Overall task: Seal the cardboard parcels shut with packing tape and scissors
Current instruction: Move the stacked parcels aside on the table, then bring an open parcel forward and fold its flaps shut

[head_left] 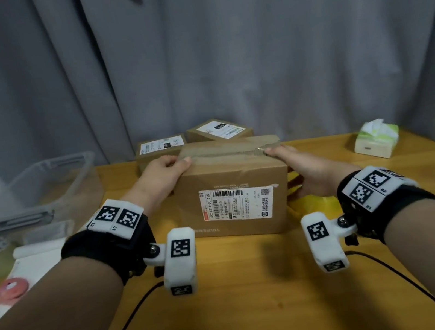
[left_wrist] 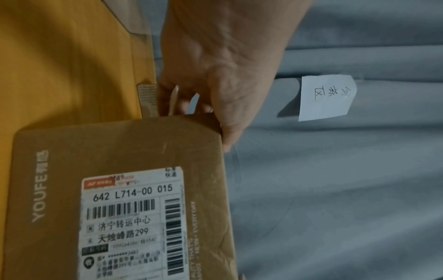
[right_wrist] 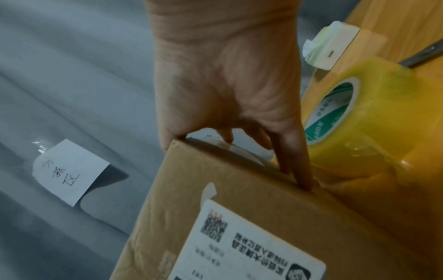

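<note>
Behind wooden table (head_left: 260, 287), grey curtain (head_left: 248, 44)

Parcel (head_left: 232, 191): far side hidden in the head view; lower part of its shipping label (left_wrist: 129, 227) cut off by the bottom edge in the left wrist view, small print blurred.
Left hand (head_left: 159, 177): fingertips hidden behind the parcel's left end.
Tape roll (right_wrist: 359, 117): mostly hidden behind the right hand (head_left: 307, 170) and parcel in the head view.
Two rear parcels (head_left: 161, 148) at the table's far edge: labels too small to read.
Scissors: not identifiable.
</note>
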The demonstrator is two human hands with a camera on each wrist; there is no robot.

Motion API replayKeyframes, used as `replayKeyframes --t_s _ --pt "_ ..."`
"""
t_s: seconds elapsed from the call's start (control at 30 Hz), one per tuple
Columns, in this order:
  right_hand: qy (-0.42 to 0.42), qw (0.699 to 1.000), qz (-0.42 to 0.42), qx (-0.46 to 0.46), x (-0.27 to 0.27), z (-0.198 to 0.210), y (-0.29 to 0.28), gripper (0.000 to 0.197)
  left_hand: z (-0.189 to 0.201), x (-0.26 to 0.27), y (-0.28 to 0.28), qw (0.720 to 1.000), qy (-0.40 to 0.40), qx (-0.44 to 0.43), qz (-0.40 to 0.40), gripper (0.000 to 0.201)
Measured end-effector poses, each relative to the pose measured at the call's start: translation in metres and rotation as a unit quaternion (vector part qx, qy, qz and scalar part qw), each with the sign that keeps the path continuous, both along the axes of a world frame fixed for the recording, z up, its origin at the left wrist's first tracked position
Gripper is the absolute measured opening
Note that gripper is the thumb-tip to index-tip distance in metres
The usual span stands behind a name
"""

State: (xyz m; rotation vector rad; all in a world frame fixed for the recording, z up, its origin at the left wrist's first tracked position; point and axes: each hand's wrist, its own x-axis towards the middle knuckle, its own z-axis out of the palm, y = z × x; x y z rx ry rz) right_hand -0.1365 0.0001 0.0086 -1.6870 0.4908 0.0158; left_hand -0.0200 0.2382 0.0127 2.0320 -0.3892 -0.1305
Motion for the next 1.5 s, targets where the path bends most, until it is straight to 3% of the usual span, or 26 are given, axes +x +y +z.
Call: replayKeyframes --t_s 0.1,0.2,0.27,0.33,0.43,0.53,0.67,0.8,0.93,1.03,1.13,1.23,1.37,1.5 --pt "-0.022 1.000 0.004 0.010 -0.006 -0.001 0.006 0.050 0.001 -0.009 0.001 0.999 0.005 -0.033 -0.002 0.046" --pt "-0.109 0.993 -0.028 0.026 -0.012 0.002 0.014 0.055 -0.001 -0.021 0.005 0.995 -0.002 -0.099 0.002 0.040" --pt "-0.153 0.986 -0.042 0.059 -0.017 0.006 0.020 0.044 -0.003 -0.028 0.008 0.990 -0.021 -0.131 0.041 0.038" --pt "-0.161 0.985 -0.035 0.058 -0.022 0.005 0.028 0.022 -0.010 -0.033 0.013 0.990 -0.009 -0.124 0.070 0.052" --pt "-0.128 0.991 -0.017 -0.020 -0.027 -0.011 0.037 0.015 -0.033 -0.034 0.021 0.995 0.049 -0.057 0.063 0.080" --pt "-0.113 0.982 -0.025 -0.149 -0.023 -0.026 0.034 0.010 -0.047 -0.030 0.021 0.995 0.039 -0.041 0.082 0.074" --pt "-0.117 0.931 -0.035 -0.343 -0.008 -0.033 0.019 0.024 -0.048 -0.017 0.017 0.996 0.015 -0.022 0.090 0.063" --pt "-0.077 0.924 0.030 -0.373 0.004 -0.021 0.019 0.035 -0.053 -0.009 0.016 0.996 -0.060 0.018 0.063 0.051" --pt "-0.012 0.880 0.114 -0.461 0.010 -0.014 0.022 0.043 -0.051 -0.023 -0.001 0.990 -0.116 0.072 -0.020 0.040" --pt "0.019 0.865 0.094 -0.493 0.011 -0.013 0.022 0.047 -0.051 -0.035 -0.015 0.977 -0.120 0.131 -0.118 0.037" --pt "0.057 0.830 0.077 -0.549 0.008 -0.011 0.022 0.049 -0.051 -0.034 -0.018 0.964 -0.152 0.100 -0.192 0.031" --pt "0.069 0.805 0.060 -0.587 0.004 -0.011 0.024 0.050 -0.053 -0.032 -0.019 0.962 -0.197 0.076 -0.176 0.027" --pt "-0.012 0.806 0.121 -0.579 0.005 -0.017 0.019 0.046 -0.053 -0.044 -0.027 0.962 -0.215 0.085 -0.144 0.027" --pt "-0.005 0.824 0.125 -0.553 0.005 -0.018 -0.005 0.048 -0.042 -0.056 -0.045 0.951 -0.232 0.114 -0.172 0.030"
